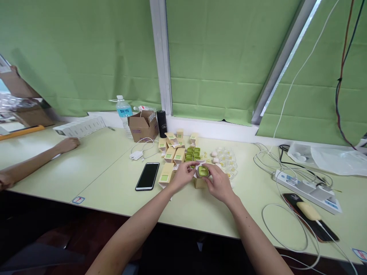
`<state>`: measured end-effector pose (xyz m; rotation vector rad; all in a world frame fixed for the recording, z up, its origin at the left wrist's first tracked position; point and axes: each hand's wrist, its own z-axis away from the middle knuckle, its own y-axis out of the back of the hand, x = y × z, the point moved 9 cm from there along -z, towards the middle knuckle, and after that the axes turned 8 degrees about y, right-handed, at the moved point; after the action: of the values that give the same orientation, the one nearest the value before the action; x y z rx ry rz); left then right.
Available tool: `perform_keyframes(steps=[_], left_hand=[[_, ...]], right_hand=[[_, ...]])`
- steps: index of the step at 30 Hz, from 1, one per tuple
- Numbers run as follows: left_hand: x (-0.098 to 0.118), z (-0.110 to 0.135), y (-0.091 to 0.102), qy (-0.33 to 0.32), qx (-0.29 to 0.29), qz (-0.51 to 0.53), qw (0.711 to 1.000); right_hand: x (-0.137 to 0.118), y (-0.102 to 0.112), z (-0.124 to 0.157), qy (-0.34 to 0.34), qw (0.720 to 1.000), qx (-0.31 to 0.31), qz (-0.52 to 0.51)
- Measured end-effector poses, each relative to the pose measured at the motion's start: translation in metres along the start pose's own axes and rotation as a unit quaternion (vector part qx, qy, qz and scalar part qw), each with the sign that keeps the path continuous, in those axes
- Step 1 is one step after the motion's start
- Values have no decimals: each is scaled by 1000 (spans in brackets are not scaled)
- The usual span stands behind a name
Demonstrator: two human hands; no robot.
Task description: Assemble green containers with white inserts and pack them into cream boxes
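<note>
Between thumb and fingers, my right hand (220, 182) grips a small green square container (203, 171) with a clear edge. My left hand (182, 176) pinches the raised white flap of a small beige carton (200, 183) just under the container. Whether the container is partly inside the carton I cannot tell. Behind my hands stand several green containers (192, 152) in rows. Left of them are several beige cartons (169, 154) with green squares on them, some with open ends. Small yellow pieces (205, 156) and clear rounded plastic shells (228, 158) lie to the right.
A black-screened phone (147, 176) and a white charger (137, 155) lie left. Behind are a cardboard box (143, 128), a black cylinder (162, 124) and a water bottle (124, 110). Right are a power strip (306, 191), loose cables and another phone (322, 228). Another person's arm (37, 162) rests far left.
</note>
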<state>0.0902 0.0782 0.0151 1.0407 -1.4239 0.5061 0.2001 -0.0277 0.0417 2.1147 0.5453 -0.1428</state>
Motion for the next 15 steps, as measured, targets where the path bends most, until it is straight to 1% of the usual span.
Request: perform_keyframes(steps=[4, 7, 11, 15], left_hand=[[-1, 1, -1, -2, 0, 3, 1000], [-5, 1, -4, 6, -5, 27, 1000], [-11, 1, -7, 30, -20, 42, 998], [-6, 3, -7, 14, -14, 24, 1000]], right_hand=[[-4, -9, 0, -5, 999, -45, 28], [-8, -11, 0, 3, 998, -57, 31], [-11, -12, -3, 12, 999, -48, 10], [-7, -11, -6, -2, 1000, -12, 26]])
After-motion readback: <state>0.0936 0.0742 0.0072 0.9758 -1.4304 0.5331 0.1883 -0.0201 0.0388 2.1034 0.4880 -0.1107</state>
